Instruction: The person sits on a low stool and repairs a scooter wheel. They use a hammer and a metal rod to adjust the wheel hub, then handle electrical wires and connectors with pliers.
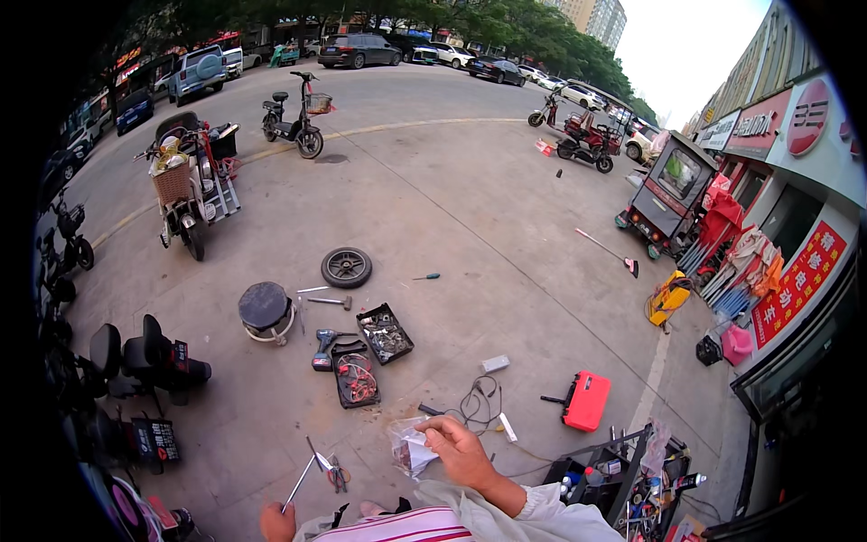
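Left hand clenched around one thin metal rod, near left, rod tilted up and away; rod is straight, slim, silvery. Right hand, near centre, fingers bent at one clear plastic bag; can't tell if they pinch it. Bag is crumpled, see-through, something white inside. Between the hands on the ground: one pair of pliers, handles spread, just beside the rod's tip. Beyond the bag, one loose dark cable lies in loops, crowding the ground, one white strip beside it, one grey block farther. Right: one red case; near right, one black tool bin with bottles. Farther, left of centre: two black trays, one of metal bits, one of red wires; one drill, one hammer, one dark-topped stool. Beyond them, one wheel lying flat, one screwdriver to its right. Far left, one two-wheeler with a basket parked upright.
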`<state>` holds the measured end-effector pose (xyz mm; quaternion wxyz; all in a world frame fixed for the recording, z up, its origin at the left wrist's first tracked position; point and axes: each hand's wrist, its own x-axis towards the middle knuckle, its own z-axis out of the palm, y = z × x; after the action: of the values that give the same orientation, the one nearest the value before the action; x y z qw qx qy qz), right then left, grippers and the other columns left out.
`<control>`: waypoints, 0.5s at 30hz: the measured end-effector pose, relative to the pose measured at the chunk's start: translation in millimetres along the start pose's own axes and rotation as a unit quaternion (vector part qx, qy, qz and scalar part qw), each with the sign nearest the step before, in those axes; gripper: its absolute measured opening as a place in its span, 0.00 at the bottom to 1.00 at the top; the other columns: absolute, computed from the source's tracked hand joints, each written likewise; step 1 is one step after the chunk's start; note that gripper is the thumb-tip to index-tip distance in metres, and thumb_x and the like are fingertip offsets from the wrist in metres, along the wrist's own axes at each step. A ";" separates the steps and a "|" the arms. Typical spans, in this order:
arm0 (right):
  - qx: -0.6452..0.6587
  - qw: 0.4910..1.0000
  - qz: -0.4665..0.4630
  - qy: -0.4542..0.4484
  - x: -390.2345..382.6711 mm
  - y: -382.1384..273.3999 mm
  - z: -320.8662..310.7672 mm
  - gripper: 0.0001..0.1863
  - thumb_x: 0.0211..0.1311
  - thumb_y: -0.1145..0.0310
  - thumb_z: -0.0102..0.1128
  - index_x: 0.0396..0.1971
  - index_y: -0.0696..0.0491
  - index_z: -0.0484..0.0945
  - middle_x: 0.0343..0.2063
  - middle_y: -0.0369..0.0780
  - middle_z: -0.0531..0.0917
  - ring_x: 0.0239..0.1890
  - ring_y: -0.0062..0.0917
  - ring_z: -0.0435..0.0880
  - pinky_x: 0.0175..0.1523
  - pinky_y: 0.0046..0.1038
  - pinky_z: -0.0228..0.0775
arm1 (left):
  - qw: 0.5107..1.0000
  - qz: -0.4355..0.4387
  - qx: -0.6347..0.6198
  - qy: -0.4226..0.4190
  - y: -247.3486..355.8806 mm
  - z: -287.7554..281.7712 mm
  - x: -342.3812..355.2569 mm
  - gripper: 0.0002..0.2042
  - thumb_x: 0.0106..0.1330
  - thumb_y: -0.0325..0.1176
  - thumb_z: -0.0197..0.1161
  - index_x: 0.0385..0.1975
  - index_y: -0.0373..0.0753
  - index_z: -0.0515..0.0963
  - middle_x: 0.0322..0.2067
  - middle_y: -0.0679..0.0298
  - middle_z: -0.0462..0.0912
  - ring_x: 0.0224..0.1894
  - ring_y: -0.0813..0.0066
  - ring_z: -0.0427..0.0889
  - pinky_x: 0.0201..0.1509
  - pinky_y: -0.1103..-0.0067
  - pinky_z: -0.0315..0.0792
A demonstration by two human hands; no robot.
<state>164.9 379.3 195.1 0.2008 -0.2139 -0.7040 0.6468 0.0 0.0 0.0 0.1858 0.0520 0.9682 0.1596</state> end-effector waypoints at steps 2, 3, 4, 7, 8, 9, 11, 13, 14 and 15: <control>0.020 0.999 0.035 0.003 -2.1 3.2 0.0 0.12 0.69 0.66 0.53 0.45 0.56 0.79 0.37 0.36 0.75 0.35 0.16 0.74 0.40 0.19 0.67 | 0.998 -0.064 0.011 -0.015 -44.8 22.2 -4.9 0.20 0.59 0.50 0.61 0.27 0.35 0.84 0.29 0.46 0.83 0.36 0.50 0.84 0.40 0.58 0.74; -0.005 0.998 0.057 0.004 -16.8 1.6 7.9 0.12 0.69 0.66 0.53 0.45 0.56 0.78 0.37 0.36 0.76 0.35 0.16 0.74 0.40 0.19 0.67 | 0.996 -0.079 0.020 -0.038 -58.2 30.3 -1.0 0.20 0.59 0.50 0.61 0.27 0.35 0.84 0.29 0.45 0.83 0.36 0.49 0.84 0.40 0.58 0.74; -0.029 0.999 0.046 -0.001 -5.4 0.8 12.3 0.12 0.69 0.66 0.53 0.45 0.57 0.78 0.37 0.36 0.76 0.35 0.16 0.74 0.41 0.19 0.67 | 0.994 -0.094 0.017 -0.054 -59.1 44.6 -1.2 0.20 0.59 0.50 0.60 0.27 0.35 0.83 0.29 0.45 0.83 0.37 0.48 0.84 0.41 0.58 0.74; -0.047 0.998 0.047 -0.016 7.6 -0.4 34.3 0.12 0.69 0.68 0.52 0.46 0.58 0.77 0.37 0.34 0.75 0.36 0.15 0.74 0.43 0.18 0.67 | 0.990 -0.107 0.005 -0.089 -52.5 79.6 26.6 0.20 0.61 0.49 0.58 0.27 0.34 0.83 0.30 0.44 0.83 0.37 0.46 0.83 0.42 0.57 0.73; -0.047 0.997 0.050 -0.024 9.3 -0.9 39.4 0.11 0.69 0.69 0.51 0.46 0.58 0.77 0.37 0.34 0.74 0.37 0.14 0.73 0.44 0.18 0.67 | 0.989 -0.113 -0.001 -0.096 -57.9 86.5 29.9 0.21 0.61 0.49 0.57 0.27 0.34 0.83 0.30 0.44 0.82 0.38 0.46 0.82 0.42 0.57 0.73; -0.042 0.998 0.047 -0.024 10.9 1.8 46.2 0.11 0.69 0.69 0.52 0.46 0.58 0.77 0.38 0.35 0.75 0.37 0.15 0.74 0.44 0.18 0.68 | 0.988 -0.115 -0.008 -0.107 -64.2 96.3 32.8 0.21 0.62 0.49 0.56 0.27 0.34 0.83 0.30 0.43 0.82 0.38 0.45 0.82 0.42 0.57 0.73; -0.030 0.998 0.043 -0.045 16.6 12.5 59.4 0.12 0.68 0.68 0.54 0.45 0.57 0.78 0.39 0.37 0.77 0.37 0.16 0.76 0.43 0.19 0.69 | 0.984 -0.133 -0.026 -0.115 -93.0 112.7 24.8 0.21 0.62 0.48 0.55 0.27 0.33 0.82 0.31 0.43 0.82 0.38 0.44 0.81 0.43 0.56 0.72; -0.021 0.997 0.050 -0.059 22.1 10.5 70.5 0.11 0.68 0.70 0.53 0.44 0.58 0.78 0.40 0.36 0.77 0.39 0.17 0.76 0.44 0.20 0.69 | 0.979 -0.156 -0.044 -0.124 -131.2 130.4 10.1 0.21 0.63 0.48 0.54 0.28 0.33 0.82 0.31 0.42 0.81 0.39 0.42 0.80 0.44 0.56 0.72; -0.014 0.996 0.060 -0.068 23.3 5.4 71.5 0.10 0.68 0.70 0.53 0.44 0.59 0.78 0.40 0.36 0.77 0.39 0.17 0.76 0.45 0.20 0.68 | 0.976 -0.165 -0.047 -0.132 -156.5 141.9 -4.7 0.21 0.64 0.48 0.53 0.28 0.33 0.82 0.31 0.42 0.81 0.39 0.42 0.80 0.44 0.56 0.72; -0.043 0.996 0.050 -0.067 26.4 4.0 77.2 0.10 0.68 0.71 0.52 0.44 0.59 0.77 0.40 0.36 0.77 0.39 0.17 0.76 0.45 0.20 0.68 | 0.974 -0.175 -0.045 -0.134 -185.6 142.7 -24.8 0.21 0.64 0.47 0.52 0.28 0.33 0.82 0.32 0.42 0.81 0.39 0.41 0.80 0.45 0.56 0.72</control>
<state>100.0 330.7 184.9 0.1112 -0.2131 -0.7313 0.6383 69.0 -137.8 -178.0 0.3414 -0.1056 0.9202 0.1599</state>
